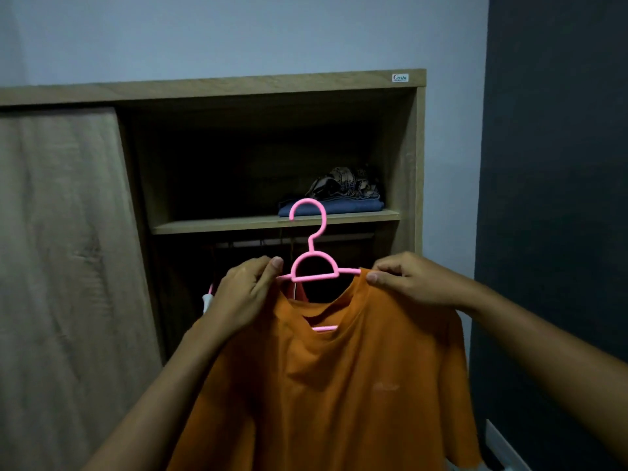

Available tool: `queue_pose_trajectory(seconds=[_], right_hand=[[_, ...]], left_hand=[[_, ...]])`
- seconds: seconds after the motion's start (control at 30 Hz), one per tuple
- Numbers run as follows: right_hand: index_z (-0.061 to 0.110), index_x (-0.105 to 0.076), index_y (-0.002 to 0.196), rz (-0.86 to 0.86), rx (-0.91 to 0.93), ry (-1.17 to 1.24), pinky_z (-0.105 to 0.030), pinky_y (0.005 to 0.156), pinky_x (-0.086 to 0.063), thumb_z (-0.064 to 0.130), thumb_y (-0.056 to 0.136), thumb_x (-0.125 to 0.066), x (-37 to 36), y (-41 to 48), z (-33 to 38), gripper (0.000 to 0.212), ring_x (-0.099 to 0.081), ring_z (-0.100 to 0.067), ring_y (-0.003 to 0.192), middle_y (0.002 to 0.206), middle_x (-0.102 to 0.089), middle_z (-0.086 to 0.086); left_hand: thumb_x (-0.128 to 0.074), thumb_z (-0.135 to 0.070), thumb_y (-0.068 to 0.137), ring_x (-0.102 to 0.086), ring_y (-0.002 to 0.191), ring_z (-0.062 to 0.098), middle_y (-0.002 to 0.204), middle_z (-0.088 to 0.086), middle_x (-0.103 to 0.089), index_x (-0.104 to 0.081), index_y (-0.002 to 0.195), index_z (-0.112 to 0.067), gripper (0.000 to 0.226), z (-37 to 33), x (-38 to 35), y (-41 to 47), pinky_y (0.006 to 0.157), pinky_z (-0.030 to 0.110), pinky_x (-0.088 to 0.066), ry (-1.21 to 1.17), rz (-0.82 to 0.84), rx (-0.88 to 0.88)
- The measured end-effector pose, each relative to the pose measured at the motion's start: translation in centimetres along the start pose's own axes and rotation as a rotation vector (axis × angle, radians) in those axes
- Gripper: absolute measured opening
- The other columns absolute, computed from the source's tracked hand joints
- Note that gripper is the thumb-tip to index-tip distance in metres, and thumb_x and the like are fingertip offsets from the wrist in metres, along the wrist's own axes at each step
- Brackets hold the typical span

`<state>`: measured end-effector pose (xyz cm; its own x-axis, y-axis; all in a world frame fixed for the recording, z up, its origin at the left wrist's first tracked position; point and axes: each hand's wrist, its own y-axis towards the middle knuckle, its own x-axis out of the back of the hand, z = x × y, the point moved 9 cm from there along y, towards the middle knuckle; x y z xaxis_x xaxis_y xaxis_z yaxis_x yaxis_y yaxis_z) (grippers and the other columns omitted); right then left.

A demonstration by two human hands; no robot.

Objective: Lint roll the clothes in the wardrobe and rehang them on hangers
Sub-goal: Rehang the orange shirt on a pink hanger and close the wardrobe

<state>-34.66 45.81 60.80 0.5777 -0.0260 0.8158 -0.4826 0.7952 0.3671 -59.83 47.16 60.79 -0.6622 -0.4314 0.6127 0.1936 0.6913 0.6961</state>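
The left grip [249, 295], just left of the frame's middle, has its fingers curled round one shoulder of the orange T-shirt [339, 385], thumb pointing up beside the hanger's neck. The right grip [413, 283] pinches the other shoulder seam between thumb and forefinger, right where the arm of the pink hanger [314, 266] slips under the cloth. Both are grasping the shirt and neither is released. The shirt hangs down the lower middle of the frame, in front of the open wardrobe [419, 164]. The hanger's lower bar shows through the neck opening.

The step in hand looks like seating the shirt squarely before rehanging it. The cloth is bunched under the neckline and droops on the left, so I would draw each shoulder seam out to the end of its hanger arm. Then centre the neck under the hook and let the folds drop. After that one grip should take the hook, and it should be lifted onto the dim rail [339, 237] under the shelf [238, 225] without dragging a shoulder off.

A small white label [400, 77] at the upper right of the wardrobe's top edge reads "Costa". A faint mark on the shirt's chest is too dim to read. Folded clothes [331, 205] lie on the shelf.
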Motion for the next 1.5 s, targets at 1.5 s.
queue_pose_trajectory(seconds=[1.5], right_hand=[[0.017,-0.075,0.100,0.184,-0.289,0.164,-0.022,0.076,-0.058,0.053,0.095,-0.042,-0.7,-4.2,-2.6,0.048,-0.073,-0.018,0.086,0.096,-0.075,-0.003]], left_hand=[[-0.051,-0.038,0.098,-0.060,0.085,0.002,0.090,-0.011,-0.067,-0.067,0.097,-0.031,0.017,2.3,-5.6,-3.2,0.076,0.034,-0.050,-0.057,0.093,0.036]])
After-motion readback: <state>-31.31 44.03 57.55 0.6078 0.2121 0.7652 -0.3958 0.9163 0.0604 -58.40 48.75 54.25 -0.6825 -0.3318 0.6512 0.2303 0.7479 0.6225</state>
